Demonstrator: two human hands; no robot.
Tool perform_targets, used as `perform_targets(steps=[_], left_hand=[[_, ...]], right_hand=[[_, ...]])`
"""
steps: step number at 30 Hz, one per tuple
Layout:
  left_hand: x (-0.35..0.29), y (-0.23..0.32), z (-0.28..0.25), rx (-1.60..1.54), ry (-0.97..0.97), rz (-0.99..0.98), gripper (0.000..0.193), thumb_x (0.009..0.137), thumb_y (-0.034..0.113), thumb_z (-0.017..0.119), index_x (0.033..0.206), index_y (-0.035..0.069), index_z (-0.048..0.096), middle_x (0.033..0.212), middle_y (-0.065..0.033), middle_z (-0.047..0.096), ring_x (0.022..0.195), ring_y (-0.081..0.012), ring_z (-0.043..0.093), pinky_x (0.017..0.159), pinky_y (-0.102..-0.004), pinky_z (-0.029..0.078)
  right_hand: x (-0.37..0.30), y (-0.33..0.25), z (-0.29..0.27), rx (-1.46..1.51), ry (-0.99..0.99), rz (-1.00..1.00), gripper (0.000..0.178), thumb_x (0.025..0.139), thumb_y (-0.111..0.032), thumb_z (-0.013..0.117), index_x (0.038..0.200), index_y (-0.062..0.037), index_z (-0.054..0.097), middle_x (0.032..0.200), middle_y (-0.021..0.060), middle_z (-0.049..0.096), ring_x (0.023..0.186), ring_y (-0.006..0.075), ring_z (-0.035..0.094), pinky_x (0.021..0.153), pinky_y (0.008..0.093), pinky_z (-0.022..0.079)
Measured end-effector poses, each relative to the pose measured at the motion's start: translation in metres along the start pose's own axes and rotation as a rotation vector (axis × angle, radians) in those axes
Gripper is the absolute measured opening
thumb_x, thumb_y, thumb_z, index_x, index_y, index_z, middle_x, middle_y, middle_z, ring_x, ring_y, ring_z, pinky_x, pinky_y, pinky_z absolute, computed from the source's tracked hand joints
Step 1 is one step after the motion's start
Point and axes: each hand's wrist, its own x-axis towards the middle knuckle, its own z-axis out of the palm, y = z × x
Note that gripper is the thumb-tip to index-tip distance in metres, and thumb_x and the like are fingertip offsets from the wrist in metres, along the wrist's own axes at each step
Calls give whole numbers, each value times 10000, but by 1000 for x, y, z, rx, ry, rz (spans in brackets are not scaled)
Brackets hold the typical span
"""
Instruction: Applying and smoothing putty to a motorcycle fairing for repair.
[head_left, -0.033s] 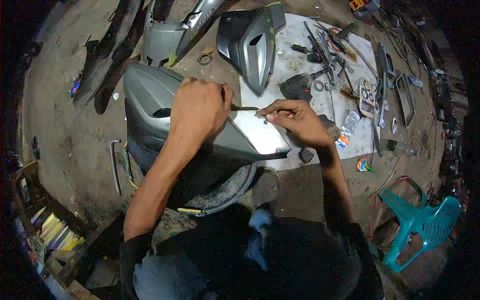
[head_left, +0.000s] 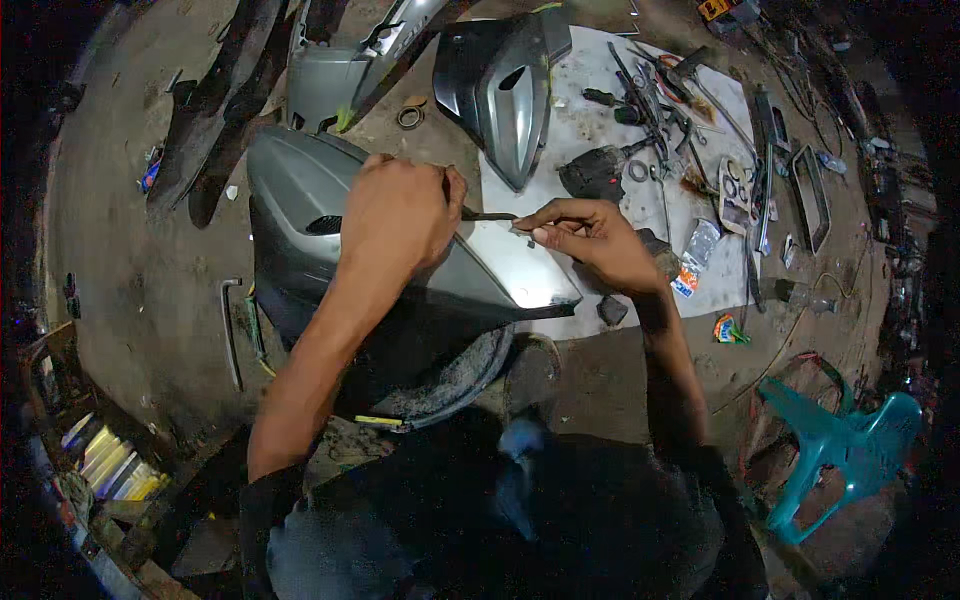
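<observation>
A grey motorcycle body panel lies in front of me, with a bright silver section at its right end. Across its far edge, my left hand is closed with the knuckles up; its fingertips are hidden, and it seems to grip the panel there. My right hand pinches with thumb and forefinger at the far edge of the silver section. A small grey piece, too small to name, shows at those fingertips. Between the two hands runs a thin dark strip along the edge. Beneath the panel is a round, dark-rimmed tub.
A second grey panel lies partly on a white sheet at the far right. Several hand tools and a dark power drill are on that sheet. A teal plastic part stands right, a metal bar left.
</observation>
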Motion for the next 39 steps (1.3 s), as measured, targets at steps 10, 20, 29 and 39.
perform_targets(steps=[10,20,29,39], left_hand=[[1,-2,2,-5,-32,-1,422,1015,319,576,834,-4,777,830,-291,723,820,-445,715,908,-502,546],[1,2,-4,35,-89,53,395,1010,329,565,902,14,777,880,-266,740,873,-423,722,962,-492,523],[-2,-7,4,47,-26,167,362,996,326,579,979,18,770,938,-235,754,931,-392,725,993,-471,510],[0,4,1,74,-85,3,381,980,341,604,879,22,786,853,-254,736,842,-418,717,925,-485,536]], right_hand=[[-1,2,-2,-46,-11,-15,251,1009,-167,706,1184,7,754,1163,92,772,1101,130,667,1005,309,499],[-26,-15,14,-123,139,153,307,1044,-238,628,1266,-73,763,1064,51,780,896,110,654,826,298,537],[-16,-11,20,-95,178,80,265,1029,-192,672,1258,-86,752,775,-3,693,670,42,541,611,251,458],[-18,6,21,-62,211,80,286,1047,-148,645,1265,15,734,1157,114,777,971,95,676,861,251,554]])
